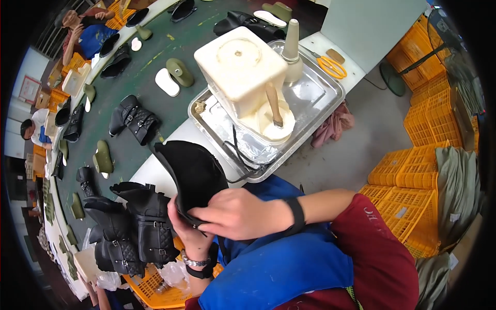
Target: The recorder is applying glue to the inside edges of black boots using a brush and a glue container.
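Observation:
In front of me a black boot upper (191, 168) is tilted, its wide opening facing up. My left hand (187, 235) grips the edge from below, a metal watch on its wrist. My right hand (235, 214) is closed on the same edge from the right, fingertips pressed at the rim; a black band circles that wrist. Just beyond, a metal tray (324, 95) bears a cream plastic container (240, 64) with a small cup (283, 128) in front. A wooden-handled brush (274, 103) stands in the cup.
Several black buckled boot uppers (155, 222) stand at my left. Along the green conveyor (150, 67) lie boots, green lasts (180, 72) and white insoles (167, 82). Orange-handled scissors (330, 67) lie beyond the tray. Orange crates (403, 206) are stacked at right. A co-worker (85, 36) sits far left.

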Demonstrator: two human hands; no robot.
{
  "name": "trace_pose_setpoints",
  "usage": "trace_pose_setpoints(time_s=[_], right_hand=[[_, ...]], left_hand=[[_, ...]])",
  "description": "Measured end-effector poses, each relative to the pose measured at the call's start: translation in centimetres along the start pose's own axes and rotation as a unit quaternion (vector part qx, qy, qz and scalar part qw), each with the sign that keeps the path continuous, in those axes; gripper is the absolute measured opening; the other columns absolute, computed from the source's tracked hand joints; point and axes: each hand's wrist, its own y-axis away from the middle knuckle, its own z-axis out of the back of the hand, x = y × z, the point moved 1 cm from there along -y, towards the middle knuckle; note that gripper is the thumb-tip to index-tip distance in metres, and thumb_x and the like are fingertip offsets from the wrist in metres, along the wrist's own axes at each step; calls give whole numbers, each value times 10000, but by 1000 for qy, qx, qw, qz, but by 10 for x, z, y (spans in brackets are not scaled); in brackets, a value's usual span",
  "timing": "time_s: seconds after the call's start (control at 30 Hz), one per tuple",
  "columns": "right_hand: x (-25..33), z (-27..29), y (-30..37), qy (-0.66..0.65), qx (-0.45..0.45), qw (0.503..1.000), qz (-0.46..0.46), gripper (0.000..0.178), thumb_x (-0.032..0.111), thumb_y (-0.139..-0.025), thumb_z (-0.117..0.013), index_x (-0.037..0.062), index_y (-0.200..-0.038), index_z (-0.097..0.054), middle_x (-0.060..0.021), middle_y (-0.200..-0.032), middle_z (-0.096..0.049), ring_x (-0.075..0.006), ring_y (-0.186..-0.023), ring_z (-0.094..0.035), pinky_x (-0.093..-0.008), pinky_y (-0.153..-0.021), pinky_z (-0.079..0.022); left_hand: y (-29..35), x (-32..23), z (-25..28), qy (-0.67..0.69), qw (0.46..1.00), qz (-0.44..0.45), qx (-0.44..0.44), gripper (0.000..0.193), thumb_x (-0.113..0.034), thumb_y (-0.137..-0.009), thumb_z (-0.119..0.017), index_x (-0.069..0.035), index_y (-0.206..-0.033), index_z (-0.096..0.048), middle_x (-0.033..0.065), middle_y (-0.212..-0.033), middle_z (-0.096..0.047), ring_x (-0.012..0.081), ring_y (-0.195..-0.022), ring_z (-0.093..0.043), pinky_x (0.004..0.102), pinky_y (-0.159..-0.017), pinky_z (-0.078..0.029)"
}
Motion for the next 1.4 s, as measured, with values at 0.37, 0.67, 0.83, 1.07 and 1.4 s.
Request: trace_pose_setpoints(time_s=[0.37, 0.67, 0.83, 1.07, 1.4], right_hand=[[-85, 164, 18, 180, -48, 930, -318, 324, 207, -755, -689, 7, -1000, -617, -106, -830, -595, -193, -684, -579, -302, -618, -463], [-113, 152, 6, 254, -19, 934, -249, 322, 309, -731, -701, 21, -861, -637, -106, -732, -516, -250, -647, -530, -340, -597, -421], [-120, 158, 6, 166, -11, 946, -280, 232, 227, -775, -661, 8, -760, -587, -100, -611, -506, -229, -564, -528, -322, -534, -413], [-98, 173, 20, 98, -79, 948, -293, 131, 117, -832, -604, 3, -817, -543, 11, -618, -506, -31, -525, -430, -206, -468, -356], [-83, 191, 24, 134, -67, 949, -276, 109, 116, -850, -576, 14, -836, -541, 9, -589, -503, -39, -489, -437, -209, -440, -351]], left_hand=[[2, 45, 62, 286, 903, 320, 35, 744, -29, -494, -812, 40, -1162, -491, 155, -1097, -575, 265, -1018, -559, 355, -877, -450], [-50, 22, 27, 504, 787, 266, 237, 853, -270, -502, -839, -1, -1202, -433, 121, -1087, -501, 226, -972, -517, 357, -855, -458], [-33, 36, 54, 261, 769, 382, 442, 760, -67, -456, -881, 19, -1129, -538, 92, -1028, -612, 174, -912, -575, 330, -801, -497], [-43, 31, 25, 267, 781, 355, 439, 772, -75, -470, -873, 16, -1148, -514, 101, -1037, -603, 187, -918, -571, 335, -803, -491], [-49, 20, 4, 269, 801, 301, 442, 793, -87, -494, -860, 11, -1179, -472, 116, -1053, -587, 208, -926, -563, 343, -808, -482]])
